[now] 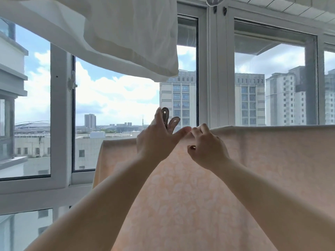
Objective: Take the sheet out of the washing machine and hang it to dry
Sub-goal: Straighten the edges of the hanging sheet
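The sheet (pixel 208 187) hung over a line across the frame's lower centre and right. Your left hand (pixel 155 140) held a clip (pixel 165 117) at its top edge, grip pinching it. Your right hand (pixel 206 145) pinched that edge just beside. White cloth (pixel 117 33) hung upper left.

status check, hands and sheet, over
Left hand holds a clothespin at the top fold. Right hand pinches the peach sheet, already draped. White cloth overhead, clear.
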